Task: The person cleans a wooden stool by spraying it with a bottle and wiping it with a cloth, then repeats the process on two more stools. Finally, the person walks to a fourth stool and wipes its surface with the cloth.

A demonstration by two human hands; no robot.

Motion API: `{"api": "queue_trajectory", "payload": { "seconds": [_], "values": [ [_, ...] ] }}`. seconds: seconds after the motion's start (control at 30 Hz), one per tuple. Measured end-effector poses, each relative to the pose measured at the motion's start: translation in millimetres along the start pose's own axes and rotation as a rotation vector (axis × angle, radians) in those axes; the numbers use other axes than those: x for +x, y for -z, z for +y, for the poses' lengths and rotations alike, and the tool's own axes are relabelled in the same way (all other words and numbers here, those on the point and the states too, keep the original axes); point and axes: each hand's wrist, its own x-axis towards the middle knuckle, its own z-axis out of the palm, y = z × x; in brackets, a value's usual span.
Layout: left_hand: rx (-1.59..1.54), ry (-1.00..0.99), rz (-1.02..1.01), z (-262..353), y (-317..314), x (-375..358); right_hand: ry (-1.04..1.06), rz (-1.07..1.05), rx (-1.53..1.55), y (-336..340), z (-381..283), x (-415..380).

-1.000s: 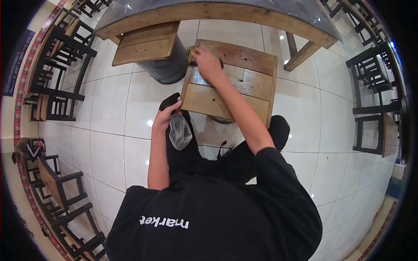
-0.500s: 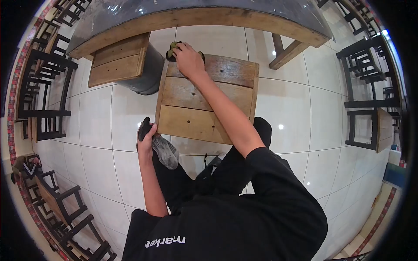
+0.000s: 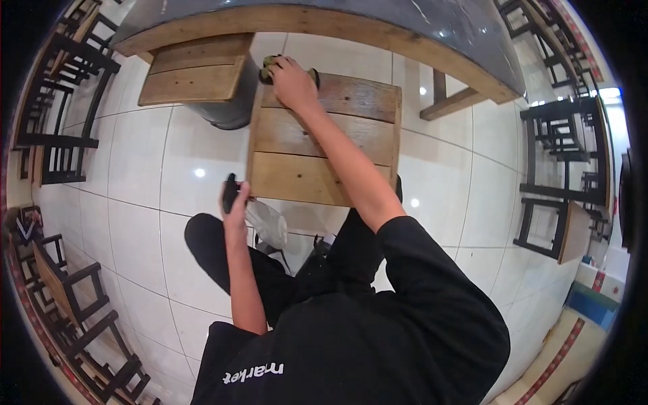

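The right hand (image 3: 291,82) is closed in a grip over a green cloth (image 3: 270,67), pressing it down at the far left corner of a wooden stool (image 3: 324,145). Only a bit of the cloth shows past the fingers, at the stool's far edge, with a darker part peeking out on the other side of the hand. The right arm stretches straight across the stool's seat, which is made of three planks.

The left hand (image 3: 235,201) is closed around the black head of a spray bottle (image 3: 260,219). The clear body of the bottle hangs down and to the right of the hand, just off the near left corner of the stool, over the white tiled floor (image 3: 148,175). The hand does not touch the stool, as far as can be told.

The person wears a black shirt with white lettering and dark trousers, and the legs reach down towards the stool.

Just left of the stool stands a second wooden stool (image 3: 196,71) on a grey round base (image 3: 226,111), partly tucked under a long surface (image 3: 378,30) with a wooden edge and a dark top. Black chairs (image 3: 61,88) stand along the left side of the room, and more black chairs (image 3: 567,155) on the right.
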Motion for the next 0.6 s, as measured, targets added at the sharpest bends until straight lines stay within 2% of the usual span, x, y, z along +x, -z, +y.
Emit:
{"api": "queue_trajectory", "payload": {
  "seconds": [0.1,0.13,0.23,0.3,0.43,0.5,0.53,0.6],
  "values": [
    [0.069,-0.075,-0.094,7,-17,-15,-0.050,-0.019,0.134,9,1,-1],
    [0.071,-0.107,-0.039,6,-20,-18,0.004,0.016,0.123,9,3,-1],
    [0.079,-0.169,-0.082,3,-17,-16,-0.044,-0.023,0.137,14,2,-6],
    [0.087,-0.184,-0.086,8,-21,-20,-0.020,0.059,0.091,13,17,-19],
    [0.185,-0.236,-0.123,21,-27,-21,-0.293,0.146,-0.181,84,85,-76],
    [0.047,-0.111,-0.111,12,-22,-12,-0.443,0.187,-0.250,116,99,-89],
    [0.021,-0.040,-0.117,8,-15,-7,-0.451,0.187,-0.252,117,98,-90],
    [0.024,-0.037,-0.156,9,-11,-6,-0.482,0.157,-0.325,118,98,-89]
  ]
}}
